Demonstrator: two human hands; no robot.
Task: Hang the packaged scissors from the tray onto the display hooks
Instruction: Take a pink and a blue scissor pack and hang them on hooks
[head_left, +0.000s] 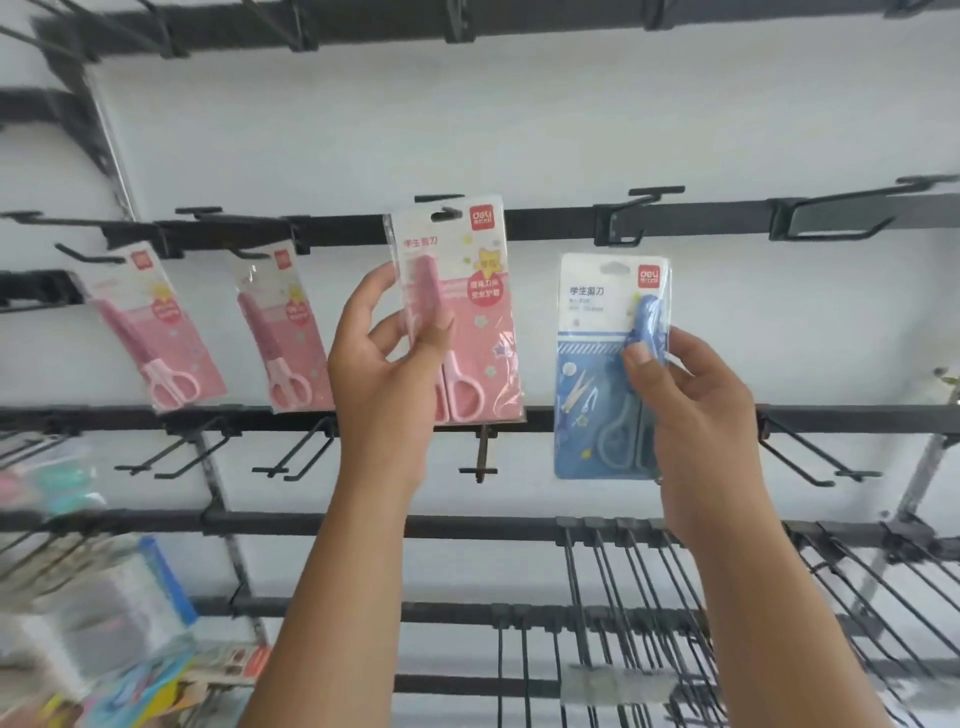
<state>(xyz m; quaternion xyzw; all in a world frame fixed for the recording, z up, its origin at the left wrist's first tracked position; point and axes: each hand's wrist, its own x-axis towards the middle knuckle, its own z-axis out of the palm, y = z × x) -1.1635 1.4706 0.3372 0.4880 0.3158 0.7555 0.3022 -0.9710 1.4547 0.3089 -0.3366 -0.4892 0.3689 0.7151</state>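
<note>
The left hand (384, 364) holds a pink scissors pack (457, 312) in a thumb-and-finger grip at the pack's left edge, about mid-height. The pack's long axis runs near vertical, tilted slightly; the blades point up and the handle loops sit below the grip. Above the grip, the hang slot at the pack's top is at a display hook (439, 200) on the black rail (701, 221); whether it is fully seated cannot be told. A red "deli" logo occupies the top right corner.

The right hand (691, 400) holds a blue scissors pack (608, 364) in a pinch grip at its right edge, thumb on the front face. Its long axis is vertical, handle loop at the bottom and hang slot at the top, below the rail and clear of any hook. The same "deli" logo is at its top right.

To the left of the left-hand grip, two more pink packs (166, 332) (285, 332) hang from hooks, handles down.
</note>
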